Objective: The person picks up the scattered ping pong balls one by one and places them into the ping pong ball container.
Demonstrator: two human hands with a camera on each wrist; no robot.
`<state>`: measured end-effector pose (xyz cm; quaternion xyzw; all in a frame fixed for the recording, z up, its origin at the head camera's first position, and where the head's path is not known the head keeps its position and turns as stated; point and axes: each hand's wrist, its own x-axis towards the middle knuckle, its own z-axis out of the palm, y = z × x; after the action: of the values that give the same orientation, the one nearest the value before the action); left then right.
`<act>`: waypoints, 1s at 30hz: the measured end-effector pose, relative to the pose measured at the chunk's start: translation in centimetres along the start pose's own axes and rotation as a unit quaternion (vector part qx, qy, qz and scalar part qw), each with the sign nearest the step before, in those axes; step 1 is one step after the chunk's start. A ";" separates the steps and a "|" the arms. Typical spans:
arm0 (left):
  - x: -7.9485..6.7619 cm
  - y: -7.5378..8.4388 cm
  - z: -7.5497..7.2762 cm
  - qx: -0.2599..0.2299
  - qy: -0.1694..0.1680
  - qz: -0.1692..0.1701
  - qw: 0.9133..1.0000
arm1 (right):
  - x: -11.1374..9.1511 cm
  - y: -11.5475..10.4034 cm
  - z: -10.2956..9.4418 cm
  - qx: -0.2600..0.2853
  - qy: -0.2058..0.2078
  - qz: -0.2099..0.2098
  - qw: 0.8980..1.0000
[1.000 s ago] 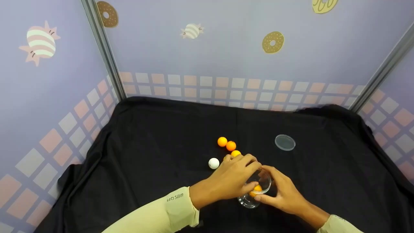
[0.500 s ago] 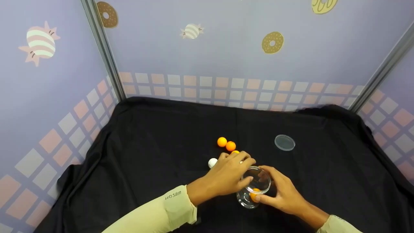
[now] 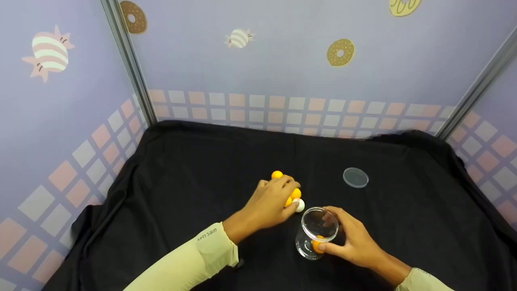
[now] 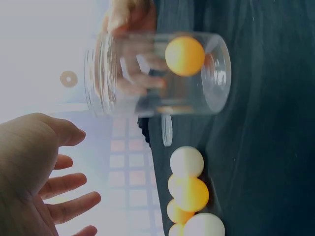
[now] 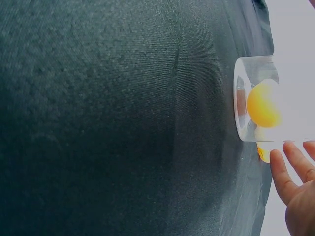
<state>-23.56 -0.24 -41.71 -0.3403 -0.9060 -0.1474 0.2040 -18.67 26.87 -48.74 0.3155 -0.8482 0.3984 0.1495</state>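
A clear, upright jar (image 3: 313,231) holds one orange ball (image 4: 184,56) near clustered orange balls (image 3: 296,194) and white balls (image 3: 299,205).

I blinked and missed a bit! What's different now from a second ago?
The left hand moved left and forward, from the mouth of the clear, cylindrical jar to the loose, small orange balls. A small, round white ball now shows beside that hand. No grab or release is plain. The right hand still holds the jar with the orange ball inside; the flat, round, clear lid stayed put.
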 end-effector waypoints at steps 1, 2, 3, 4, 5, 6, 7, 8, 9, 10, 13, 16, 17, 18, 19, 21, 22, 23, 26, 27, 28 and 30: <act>0.0 -0.3 0.1 -0.001 -0.004 -0.006 1.000 | 0.0 0.0 0.0 0.000 0.000 0.000 1.000; 0.0 -0.6 0.2 -0.002 -0.007 -0.012 1.000 | 0.0 0.0 0.0 0.000 0.000 0.000 1.000; 0.0 -1.0 0.3 -0.004 -0.010 -0.017 1.000 | 0.0 0.1 0.0 -0.002 0.001 0.000 1.000; 0.0 -1.3 0.4 -0.004 -0.013 -0.021 1.000 | 0.0 0.1 0.0 -0.003 0.002 0.001 1.000; -0.1 -1.6 0.5 -0.004 -0.016 -0.025 1.000 | 0.0 0.1 0.0 -0.006 0.002 0.002 1.000; -0.1 -1.8 0.7 -0.003 -0.018 -0.028 0.999 | -0.1 0.1 0.1 -0.008 0.003 0.004 1.000; -0.2 -2.1 0.8 -0.003 -0.021 -0.031 0.999 | -0.1 0.1 0.1 -0.009 0.003 0.005 1.000; -0.2 -2.4 1.0 -0.003 -0.023 -0.035 0.999 | -0.1 0.1 0.1 -0.010 0.003 0.006 1.000; -0.3 -2.6 1.1 -0.002 -0.027 -0.038 0.999 | -0.1 0.1 0.1 -0.011 0.003 0.007 1.000; -0.4 -2.9 1.2 0.000 -0.030 -0.041 0.999 | -0.1 0.1 0.1 -0.011 0.003 0.008 1.000; -0.7 -3.6 1.5 0.008 -0.040 -0.051 0.998 | -0.1 0.1 0.1 -0.012 0.003 0.008 1.000; -0.9 -4.3 1.8 0.010 -0.052 -0.063 0.997 | -0.1 0.2 0.1 -0.015 0.003 0.007 1.000; -1.0 -4.5 1.9 0.010 -0.055 -0.068 0.996 | -0.1 0.2 0.1 -0.015 0.003 0.007 1.000; -1.1 -4.8 2.1 0.009 -0.059 -0.071 0.996 | -0.2 0.2 0.1 -0.016 0.003 0.007 1.000; -1.2 -5.0 2.2 0.008 -0.065 -0.076 0.995 | -0.2 0.2 0.1 -0.017 0.004 0.007 1.000; -1.5 -5.5 2.5 0.006 -0.076 -0.085 0.993 | -0.2 0.2 0.0 -0.019 0.003 0.008 1.000; -1.6 -5.7 2.7 0.007 -0.082 -0.090 0.993 | -0.2 0.2 0.0 -0.018 0.003 0.009 1.000; -1.7 -5.9 2.8 0.010 -0.088 -0.094 0.992 | -0.2 0.2 0.0 -0.017 0.002 0.010 1.000; -2.1 -6.5 3.2 0.014 -0.104 -0.102 0.989 | -0.2 0.1 0.0 -0.017 0.004 0.004 1.000; -2.2 -6.7 3.3 0.016 -0.107 -0.104 0.989 | -0.2 0.1 0.0 -0.017 0.004 0.001 1.000; -2.4 -6.8 3.4 0.016 -0.110 -0.105 0.988 | -0.1 0.1 0.0 -0.016 0.005 -0.001 1.000; -2.7 -6.9 3.6 0.017 -0.115 -0.106 0.988 | -0.1 0.1 0.0 -0.018 0.006 -0.005 1.000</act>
<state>-27.38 -5.25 -46.99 -0.2538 -0.9567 -0.1128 0.0869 -18.66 27.01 -48.86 0.3143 -0.8528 0.3843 0.1619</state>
